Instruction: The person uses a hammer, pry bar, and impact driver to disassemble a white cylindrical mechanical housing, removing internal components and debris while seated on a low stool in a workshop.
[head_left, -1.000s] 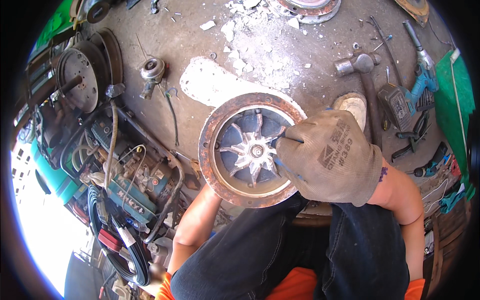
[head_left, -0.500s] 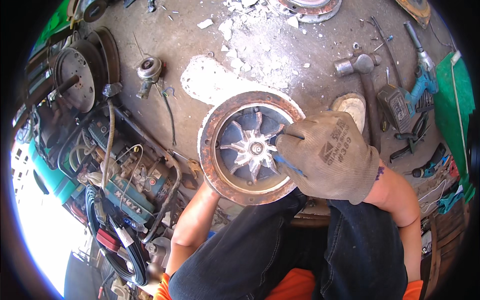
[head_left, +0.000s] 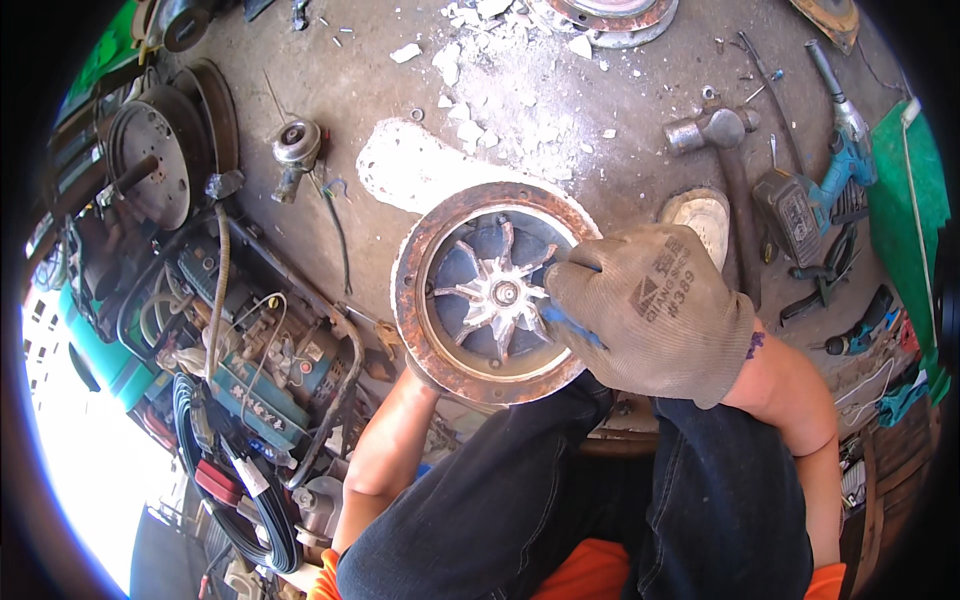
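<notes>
A round rust-brown pump housing (head_left: 411, 312) with a bolt-hole flange and white edges faces up in front of my knees. Inside it sits a bladed impeller (head_left: 506, 292), star-shaped and smeared white, around a central nut. My right hand (head_left: 655, 310), in a brownish-grey knit glove, is closed at the housing's right side, its fingertips over the blade ends. A blue piece (head_left: 572, 327) shows below its fingers; I cannot make out what it is. At the housing's lower left, my left forearm (head_left: 392, 425) reaches up, and the hand with its fingers is hidden behind the flange.
A hammer (head_left: 722, 140) and a teal cordless power tool (head_left: 842, 175) lie at the right. Whitish flakes (head_left: 470, 130) litter the floor ahead, below another rusty ring part (head_left: 625, 18). An engine (head_left: 265, 350) with hoses fills the left; a small metal part (head_left: 296, 145) lies beside it.
The housing with its impeller has shifted slightly left. My right hand has moved a little left with it, still closed at the same side.
</notes>
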